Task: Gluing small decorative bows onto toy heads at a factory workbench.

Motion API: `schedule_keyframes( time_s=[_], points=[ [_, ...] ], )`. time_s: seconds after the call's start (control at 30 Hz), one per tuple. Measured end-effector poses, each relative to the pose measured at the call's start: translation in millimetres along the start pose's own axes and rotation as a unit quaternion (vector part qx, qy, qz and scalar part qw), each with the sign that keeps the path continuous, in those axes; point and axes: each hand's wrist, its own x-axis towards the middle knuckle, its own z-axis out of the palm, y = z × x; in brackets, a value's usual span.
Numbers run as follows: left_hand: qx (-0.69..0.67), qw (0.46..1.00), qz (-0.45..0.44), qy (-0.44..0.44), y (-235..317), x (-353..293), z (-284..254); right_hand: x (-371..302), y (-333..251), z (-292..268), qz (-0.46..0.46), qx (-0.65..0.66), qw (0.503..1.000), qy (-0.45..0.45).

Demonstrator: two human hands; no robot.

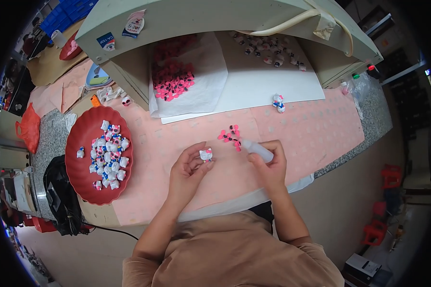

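Note:
A small white figurine (206, 154) with pink patches is pinched between the thumb and fingers of my left hand (190, 167). My right hand (271, 168) grips a translucent white squeeze bottle (258, 150), its narrow end tilted toward a little group of pink pieces (230, 137) with dark spots. Those pieces lie on the pink sheet just ahead of and between my hands. To my left, a red scalloped tray (81, 174) holds many white, blue and pink figurines (111, 155) in a heap. One more figurine (278, 103) stands at the front edge of the white board.
Ahead is a grey-green hooded booth (215, 16). Inside, pink pieces (175, 81) lie on white paper, and several figurines (268, 50) sit farther back on a white board (258, 91). A black bag (60, 196) hangs beside the tray. Red stools (390, 176) stand at right.

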Motion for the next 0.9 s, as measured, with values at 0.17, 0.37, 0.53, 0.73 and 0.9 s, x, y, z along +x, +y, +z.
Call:
schedule_keyframes(
  time_s=[0.17,0.37,0.53,0.73,0.9],
  points=[
    [-0.034,0.999,-0.016,-0.013,3,1,-4,31,-24,-16,0.071,-0.223,0.971,-0.054],
    [-0.075,0.996,-0.026,-0.03,6,8,-5,47,-21,-14,-0.088,-0.389,0.905,-0.15],
    [-0.099,0.995,0.002,-0.022,11,-3,-22,37,-35,10,0.031,-0.227,0.961,-0.153],
    [-0.131,0.982,0.063,-0.12,-20,6,-4,4,-49,41,0.074,-0.144,0.977,-0.136],
    [-0.133,0.982,0.077,-0.111,-7,-7,-9,3,-41,43,0.072,-0.131,0.973,-0.177]
  ],
)
